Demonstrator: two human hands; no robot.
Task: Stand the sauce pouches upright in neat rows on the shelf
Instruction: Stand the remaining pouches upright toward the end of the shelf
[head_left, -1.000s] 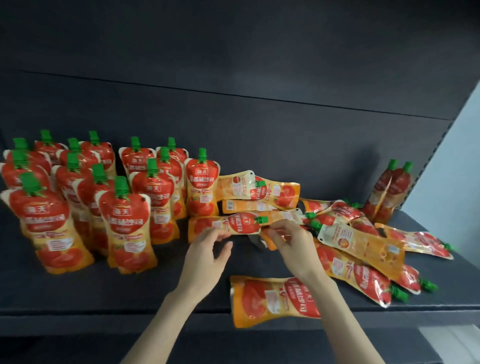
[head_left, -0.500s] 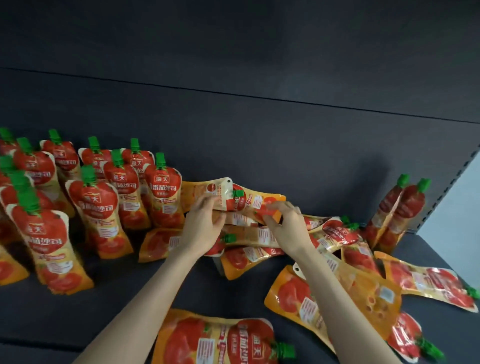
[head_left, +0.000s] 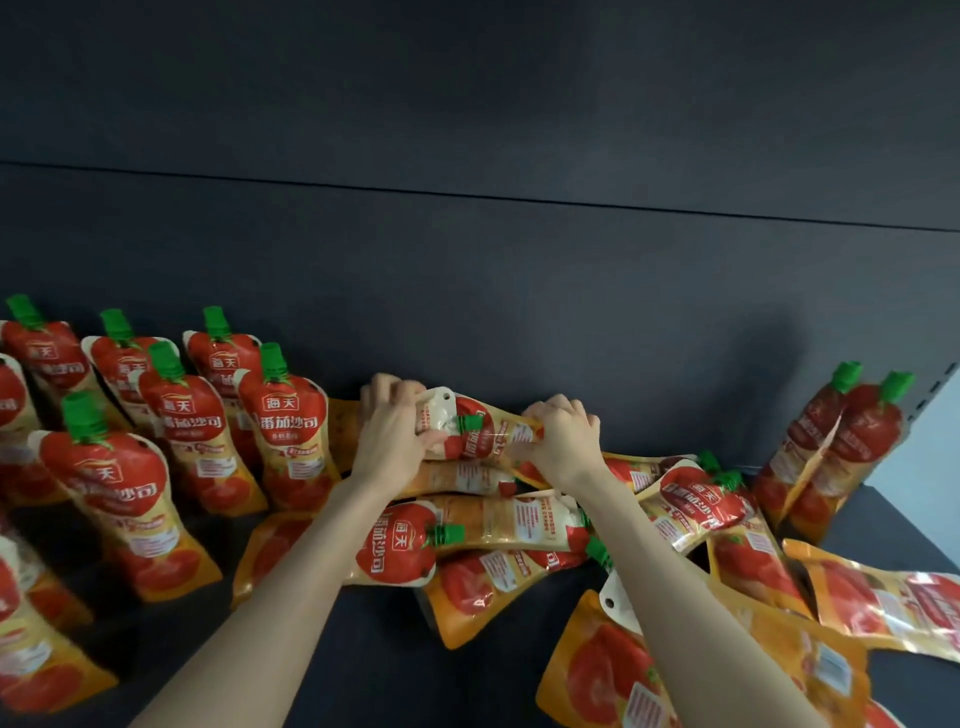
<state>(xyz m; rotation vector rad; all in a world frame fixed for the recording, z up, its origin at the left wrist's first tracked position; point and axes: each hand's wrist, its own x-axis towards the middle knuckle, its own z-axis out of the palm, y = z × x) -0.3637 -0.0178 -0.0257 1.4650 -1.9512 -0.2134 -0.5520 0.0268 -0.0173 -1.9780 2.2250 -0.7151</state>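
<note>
Both grips are clamped on a sideways pouch (head_left: 488, 439) at mid-frame, close to the dark back panel (head_left: 519, 291). The left grip (head_left: 395, 441) curls round the white-cornered end by the green cap (head_left: 470, 422), and the right grip (head_left: 563, 441) pinches the orange end. Whether a second pouch overlaps it under the left grip I cannot tell. It sits atop a heap of flat pouches (head_left: 498, 525) that spreads to the lower right and crowds the shelf (head_left: 363, 654) beneath both forearms. At the left, standing pouches (head_left: 283, 431) fill rows, caps up. Two leaning pouches (head_left: 841, 452) rest against the panel at the far right. Each pouch is glossy red and orange, with a tomato picture and white lettering.
</note>
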